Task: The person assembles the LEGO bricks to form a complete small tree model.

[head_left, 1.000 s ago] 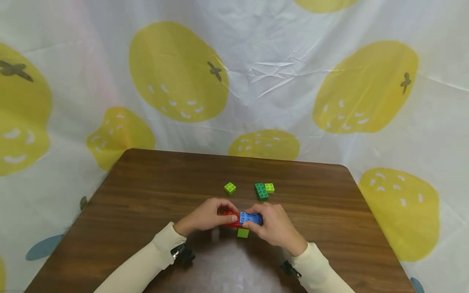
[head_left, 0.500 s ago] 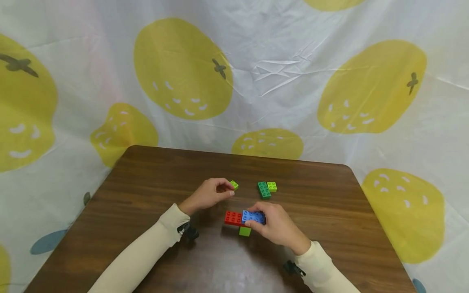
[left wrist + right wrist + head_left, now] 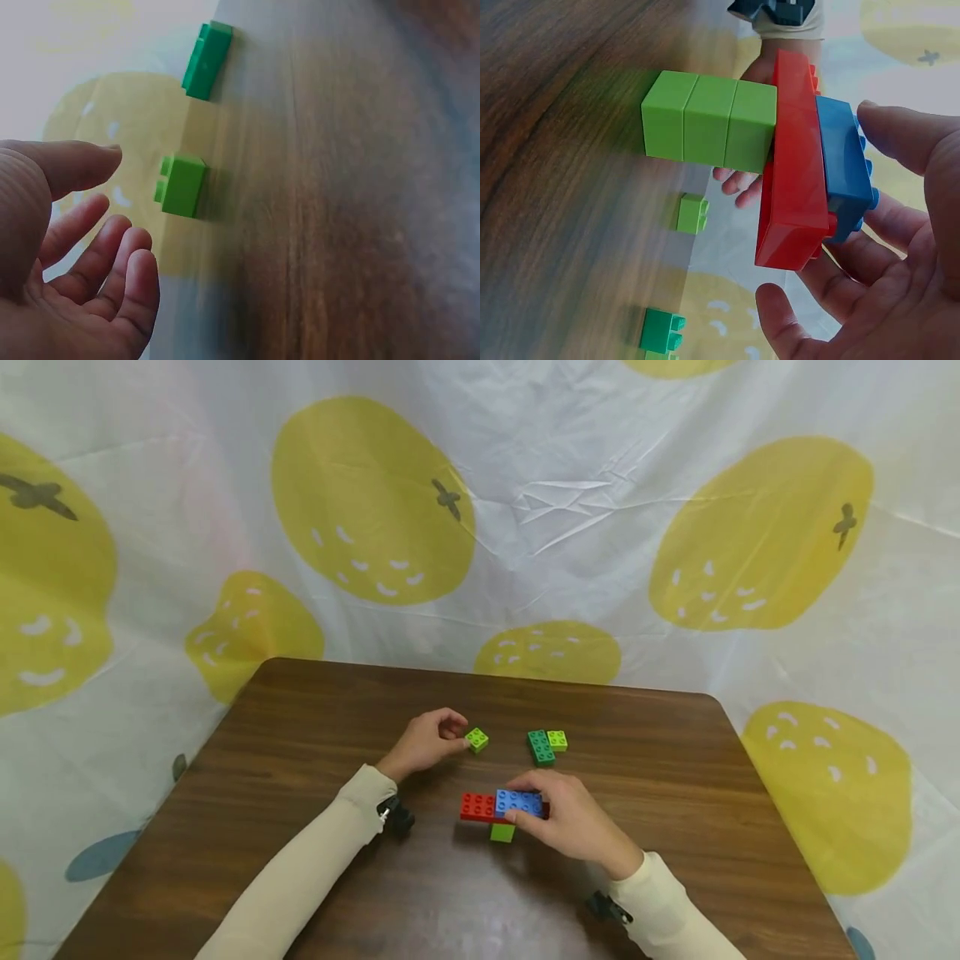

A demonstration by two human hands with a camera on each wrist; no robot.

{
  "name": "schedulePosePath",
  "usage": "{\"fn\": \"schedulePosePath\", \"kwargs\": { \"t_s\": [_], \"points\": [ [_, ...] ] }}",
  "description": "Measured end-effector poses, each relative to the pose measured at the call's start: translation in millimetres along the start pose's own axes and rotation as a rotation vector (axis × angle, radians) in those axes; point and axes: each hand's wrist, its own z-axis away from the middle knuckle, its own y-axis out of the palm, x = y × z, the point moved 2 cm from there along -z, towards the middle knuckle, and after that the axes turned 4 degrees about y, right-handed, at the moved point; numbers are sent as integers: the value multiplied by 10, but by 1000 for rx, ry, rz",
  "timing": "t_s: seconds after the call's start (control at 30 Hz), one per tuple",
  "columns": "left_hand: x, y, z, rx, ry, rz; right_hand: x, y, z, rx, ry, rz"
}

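My right hand [image 3: 573, 818] holds the blue brick [image 3: 519, 802] by its sides, thumb in front and fingers behind. That brick sits on a long red layer of bricks [image 3: 477, 807], which lies across a column of stacked lime green bricks [image 3: 709, 120]. The right wrist view shows this column sideways. Farther back, my left hand [image 3: 427, 745] has its fingers loosely bent with nothing in them. Just right of its fingertips rests a small lime green brick [image 3: 477, 740] with studs up; a gap separates them in the left wrist view.
A dark green brick [image 3: 541, 748] lies at the back, right of the middle, with another lime green brick [image 3: 557, 741] against its right side. The brown wooden table [image 3: 337, 710] ends at a lemon-print curtain [image 3: 570, 560] behind.
My left hand has let go of the red layer and moved back and slightly left, beside the loose lime green brick. My right hand stays at the blue brick.
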Motion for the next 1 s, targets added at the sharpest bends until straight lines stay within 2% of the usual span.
{"fn": "schedulePosePath", "kwargs": {
  "t_s": [0.27,0.4,0.6,0.8,1.0],
  "points": [
    [98,109,-126,4,-29,-53,10,-11,27,-15,2,13],
    [132,171,-169,4,-24,-90,-4,-11,45,-14,16,1],
    [101,241,-178,24,-15,-147,-48,-2,65,-12,30,-22],
    [82,238,-165,23,-11,-153,-62,1,70,-12,37,-28],
    [153,186,-152,11,-7,-93,-63,-7,61,-8,44,-22]
  ]
}}
